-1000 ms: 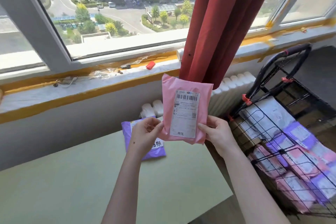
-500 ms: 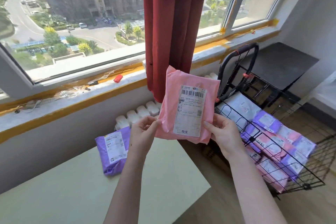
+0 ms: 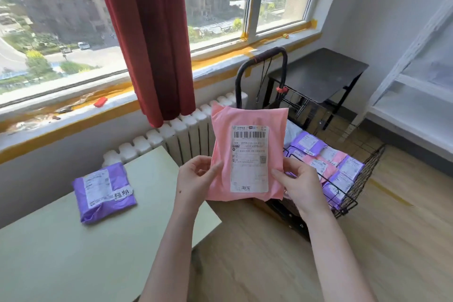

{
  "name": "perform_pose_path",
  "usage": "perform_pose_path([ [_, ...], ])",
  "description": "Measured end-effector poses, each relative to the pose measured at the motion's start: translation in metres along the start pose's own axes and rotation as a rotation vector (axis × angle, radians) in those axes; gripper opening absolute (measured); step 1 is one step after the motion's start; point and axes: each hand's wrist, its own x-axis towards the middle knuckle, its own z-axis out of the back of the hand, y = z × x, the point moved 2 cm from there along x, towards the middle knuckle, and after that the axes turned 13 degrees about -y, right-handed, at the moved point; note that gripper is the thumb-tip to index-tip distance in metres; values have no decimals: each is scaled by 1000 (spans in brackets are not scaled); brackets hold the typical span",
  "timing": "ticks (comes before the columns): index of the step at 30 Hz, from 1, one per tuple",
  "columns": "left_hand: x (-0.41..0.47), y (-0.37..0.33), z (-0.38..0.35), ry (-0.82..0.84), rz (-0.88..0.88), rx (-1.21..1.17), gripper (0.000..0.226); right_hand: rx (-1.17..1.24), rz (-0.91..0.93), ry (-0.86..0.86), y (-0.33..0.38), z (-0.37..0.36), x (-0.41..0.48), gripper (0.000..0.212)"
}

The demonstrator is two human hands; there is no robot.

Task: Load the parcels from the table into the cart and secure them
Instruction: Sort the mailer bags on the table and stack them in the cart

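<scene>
Carried rightward off the desk (image 3: 73,252), the pink parcel (image 3: 247,154) is held upright near the cart (image 3: 362,179), pinched at both sides by the left hand (image 3: 196,179) and right hand (image 3: 301,186). Released early, it could be dropped short, onto the floor (image 3: 269,265).

Pink parcel (image 3: 248,154) held upright, purple parcel (image 3: 104,191) flat on table (image 3: 73,257)

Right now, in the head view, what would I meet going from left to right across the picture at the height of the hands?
purple parcel on the table → left hand → pink parcel → right hand → cart
</scene>
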Motion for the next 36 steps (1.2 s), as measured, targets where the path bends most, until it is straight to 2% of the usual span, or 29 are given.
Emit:
perform_pose_path([
  [7, -61, -2, -67, 83, -29, 39, 18, -74, 100, -151, -8, 97, -17, 33],
  [17, -72, -2, -150, 243, -115, 194, 20, -65, 36, -385, -29, 173, -12, 21],
  [23, -46, -4, -203, 324, -106, 197, 31, -89, -2, -485, -32, 188, 21, 22],
  [30, 24, -18, -268, 459, -195, 274, 24, -114, 14, -572, -22, 185, 89, 23],
  [34, 61, -25, -295, 504, -245, 276, 22, -142, -23, -596, -20, 174, 128, 14],
  [36, 77, -24, -305, 536, -248, 285, 21, -171, -43, -619, -24, 170, 144, 18],
])
